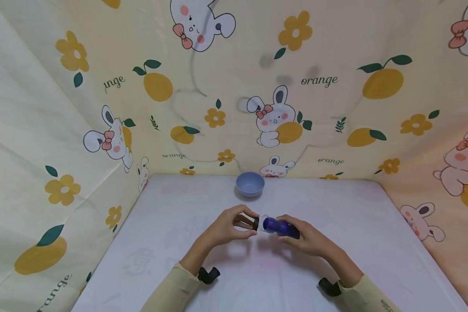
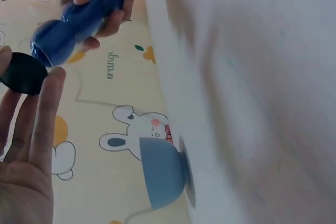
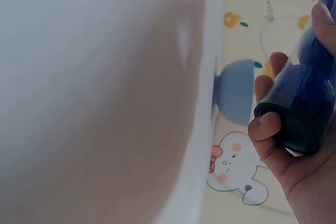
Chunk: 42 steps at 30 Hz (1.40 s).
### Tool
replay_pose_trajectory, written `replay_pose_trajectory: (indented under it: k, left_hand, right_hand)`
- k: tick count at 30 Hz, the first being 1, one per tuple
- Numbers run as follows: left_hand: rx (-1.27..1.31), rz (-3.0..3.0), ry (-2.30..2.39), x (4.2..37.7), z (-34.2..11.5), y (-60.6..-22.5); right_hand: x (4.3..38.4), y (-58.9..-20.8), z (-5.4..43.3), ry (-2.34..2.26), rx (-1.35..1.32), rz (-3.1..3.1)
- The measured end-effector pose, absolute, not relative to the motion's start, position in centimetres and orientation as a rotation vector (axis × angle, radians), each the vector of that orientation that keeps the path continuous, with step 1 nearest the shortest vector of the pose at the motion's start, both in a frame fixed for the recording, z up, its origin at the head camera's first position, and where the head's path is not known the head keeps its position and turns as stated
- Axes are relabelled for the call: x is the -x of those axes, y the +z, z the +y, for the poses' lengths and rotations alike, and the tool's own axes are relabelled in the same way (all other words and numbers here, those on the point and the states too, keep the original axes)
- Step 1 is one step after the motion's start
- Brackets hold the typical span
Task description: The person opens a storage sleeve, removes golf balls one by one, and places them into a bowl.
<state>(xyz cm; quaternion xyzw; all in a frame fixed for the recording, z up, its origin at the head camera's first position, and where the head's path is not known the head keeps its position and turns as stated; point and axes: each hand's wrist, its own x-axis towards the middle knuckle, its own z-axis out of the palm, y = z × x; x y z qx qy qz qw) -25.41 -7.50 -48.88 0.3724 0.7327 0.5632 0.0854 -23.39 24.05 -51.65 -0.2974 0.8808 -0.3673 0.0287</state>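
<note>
Over the table, in the head view, my right hand (image 1: pixel 310 237) grips a clear tube (image 1: pixel 262 222) with round blue balls (image 1: pixel 274 225) inside. Its fingers and thumb wrap the tube near a black end cap (image 3: pixel 294 129), seen in the right wrist view. My left hand (image 1: pixel 228 225) pinches a second black cap (image 1: pixel 255 223) between thumb and fingertips, right at the tube's left end. From the left wrist, this cap (image 2: pixel 23 73) shows as a dark disc beside the tube's end. The tube lies nearly level, tilted slightly down to the right.
A light blue bowl (image 1: pixel 250 184) stands upright at the back of the table (image 1: pixel 171 260), beyond the hands. Behind the table and along both sides hangs a patterned cloth (image 1: pixel 234 78) with rabbits and oranges.
</note>
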Motion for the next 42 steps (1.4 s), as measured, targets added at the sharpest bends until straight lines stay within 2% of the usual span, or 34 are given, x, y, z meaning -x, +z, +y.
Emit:
replay_pose_trajectory:
  k: [11, 20, 31, 42]
  left_hand:
    - [-1.002, 2.302, 1.621, 26.0, -8.5, -49.7]
    - [-0.728, 2.175, 1.714, 26.6, -9.2, -50.2]
    - [-0.678, 2.449, 1.502, 27.2, -10.6, -51.4]
    - [-0.519, 2.503, 1.437, 28.0, -11.5, -52.5]
  right_hand:
    - [23.1, -52.3, 24.8, -1.165, 0.899, 2.729]
    - [23.2, -52.2, 25.0, -1.176, 0.873, 2.731]
    - [23.1, -51.8, 25.1, -1.173, 0.821, 2.715]
    - [23.0, -51.7, 25.3, -1.188, 0.838, 2.720]
